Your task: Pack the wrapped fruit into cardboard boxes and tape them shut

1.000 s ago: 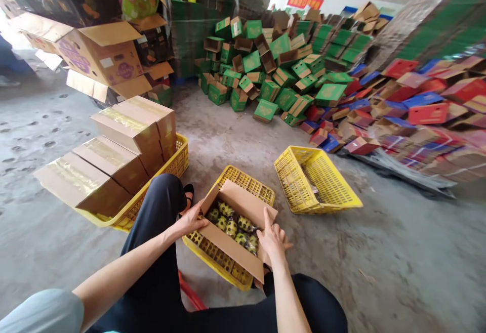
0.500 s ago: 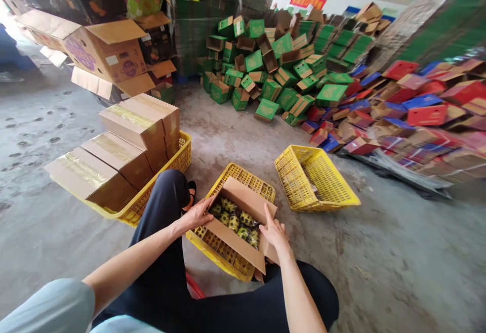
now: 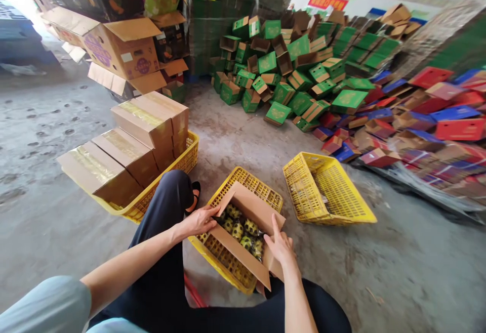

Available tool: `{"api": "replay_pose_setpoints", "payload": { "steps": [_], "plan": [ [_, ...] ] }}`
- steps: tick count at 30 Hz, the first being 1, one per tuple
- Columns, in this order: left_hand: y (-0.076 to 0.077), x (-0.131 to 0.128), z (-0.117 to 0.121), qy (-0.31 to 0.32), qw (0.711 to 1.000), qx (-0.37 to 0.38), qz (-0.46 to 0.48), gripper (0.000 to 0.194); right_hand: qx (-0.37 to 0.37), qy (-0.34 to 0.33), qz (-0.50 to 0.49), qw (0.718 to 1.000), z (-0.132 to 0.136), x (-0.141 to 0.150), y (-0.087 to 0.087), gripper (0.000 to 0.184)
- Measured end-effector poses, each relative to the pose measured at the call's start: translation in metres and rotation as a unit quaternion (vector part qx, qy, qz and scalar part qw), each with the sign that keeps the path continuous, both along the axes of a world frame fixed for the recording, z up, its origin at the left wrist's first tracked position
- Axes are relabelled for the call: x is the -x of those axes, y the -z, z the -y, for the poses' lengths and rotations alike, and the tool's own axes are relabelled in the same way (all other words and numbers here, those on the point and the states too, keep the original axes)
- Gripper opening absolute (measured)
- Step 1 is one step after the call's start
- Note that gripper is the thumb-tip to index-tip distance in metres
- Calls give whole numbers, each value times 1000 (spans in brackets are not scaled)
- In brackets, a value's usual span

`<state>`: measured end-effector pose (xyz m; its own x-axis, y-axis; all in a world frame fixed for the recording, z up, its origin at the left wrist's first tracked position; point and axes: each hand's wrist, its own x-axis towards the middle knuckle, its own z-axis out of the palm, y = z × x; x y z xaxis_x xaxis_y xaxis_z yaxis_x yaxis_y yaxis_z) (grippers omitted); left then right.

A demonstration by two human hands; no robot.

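An open cardboard box (image 3: 252, 206) rests on an upturned yellow plastic crate (image 3: 220, 257) in front of me, its flaps up. Inside are several rounded yellow-green pieces with dark spots (image 3: 237, 231), in shiny clear wrapping; their kind is not plain. My left hand (image 3: 199, 220) holds the left end of the box, thumb and fingers at the flap there. At the right end, my right hand (image 3: 280, 244) grips the wall, index finger stretched along the long flap and thumb toward the inside. Its lower fingers are partly hidden.
Left of my knee, a yellow crate (image 3: 193, 153) carries several taped cartons (image 3: 132, 118). Another yellow crate (image 3: 330, 191) lies tilted to the right. Green boxes (image 3: 277, 113) and red and blue boxes (image 3: 459, 129) are heaped behind. Larger cartons (image 3: 121, 52) are stacked at back left.
The view has turned a little left, so the scene sits farther right. The box's left end flap shows more upright beside my left hand. Both hands stay on the box.
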<state>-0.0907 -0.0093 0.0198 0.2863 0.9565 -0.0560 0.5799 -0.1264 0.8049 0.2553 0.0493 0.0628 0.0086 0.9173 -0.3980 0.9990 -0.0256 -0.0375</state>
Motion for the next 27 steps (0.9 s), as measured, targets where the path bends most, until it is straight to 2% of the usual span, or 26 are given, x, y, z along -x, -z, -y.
{"api": "replay_pose_setpoints", "payload": {
  "steps": [11,15,20,24,27],
  "plan": [
    [-5,-6,-9,35,997,3,-63,47,-21,-16,26,999,0,1,1,79],
    [-16,-11,-19,39,993,21,-112,35,-17,-9,26,999,1,2,-2,78],
    [-31,-14,-45,62,983,39,-171,19,-1,-4,-1,1000,1,0,-7,75],
    [-32,-16,-61,36,985,43,-160,11,4,4,-24,1000,3,-6,-7,69],
    [-26,-18,-63,15,988,44,-147,16,-14,6,-55,998,6,-13,-6,67]
  ]
}}
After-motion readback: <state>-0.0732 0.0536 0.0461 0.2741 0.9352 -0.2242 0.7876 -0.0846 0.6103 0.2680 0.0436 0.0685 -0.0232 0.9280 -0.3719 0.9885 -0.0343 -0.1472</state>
